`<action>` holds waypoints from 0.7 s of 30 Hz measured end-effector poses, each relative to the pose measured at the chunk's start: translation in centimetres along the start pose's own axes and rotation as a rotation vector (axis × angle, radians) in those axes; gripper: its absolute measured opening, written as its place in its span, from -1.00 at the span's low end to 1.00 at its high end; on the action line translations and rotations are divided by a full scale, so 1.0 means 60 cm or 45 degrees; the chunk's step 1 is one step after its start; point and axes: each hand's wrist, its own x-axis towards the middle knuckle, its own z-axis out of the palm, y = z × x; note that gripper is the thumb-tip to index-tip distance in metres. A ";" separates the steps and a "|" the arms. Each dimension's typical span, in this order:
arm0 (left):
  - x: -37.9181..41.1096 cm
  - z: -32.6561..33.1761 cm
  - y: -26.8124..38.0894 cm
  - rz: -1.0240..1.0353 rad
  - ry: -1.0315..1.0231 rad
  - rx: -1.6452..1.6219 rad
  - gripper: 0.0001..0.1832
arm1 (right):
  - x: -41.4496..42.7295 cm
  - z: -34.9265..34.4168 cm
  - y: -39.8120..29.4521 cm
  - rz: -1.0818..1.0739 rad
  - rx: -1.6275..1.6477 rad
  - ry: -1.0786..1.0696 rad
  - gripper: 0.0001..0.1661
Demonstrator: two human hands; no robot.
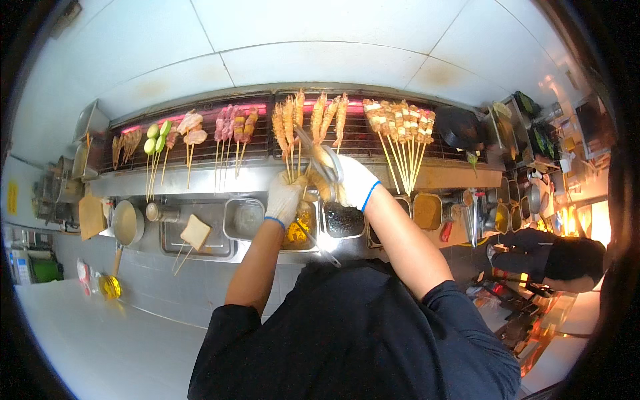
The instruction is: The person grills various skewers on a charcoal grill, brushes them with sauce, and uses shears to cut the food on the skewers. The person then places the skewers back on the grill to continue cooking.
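A white knit glove covers my left hand [286, 197], which is closed around the lower ends of several wooden sticks. Those sticks carry prawns [288, 120] that lie over the left part of the grill's centre. Just to the right, my gloved right hand [354, 181] grips metal tongs [334, 167], their far end reaching up and left to the prawns. More prawn skewers [328, 116] rest beside them on the wire grill [354, 141]. Something brownish, partly hidden, shows beneath the tongs between my hands; I cannot tell what it is.
Meat skewers [402, 122] fan out at right near a black pan [457, 127]. Other skewers, some with green vegetable slices [160, 137], lie left. Below the grill stand metal sauce trays [345, 222], a tray with skewered bread [195, 232] and a saucepan [127, 222]. Another person [565, 260] is at far right.
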 end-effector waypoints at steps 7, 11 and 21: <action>0.003 -0.001 -0.004 0.045 -0.003 0.027 -0.80 | -0.013 0.015 -0.009 0.028 0.041 -0.190 -0.43; -0.007 0.002 0.010 0.047 -0.020 0.010 -0.81 | -0.016 0.021 -0.009 -0.008 -0.147 -0.033 -0.39; -0.003 0.003 0.005 0.041 0.040 0.045 -0.82 | -0.024 0.030 -0.007 0.005 -0.154 -0.030 -0.38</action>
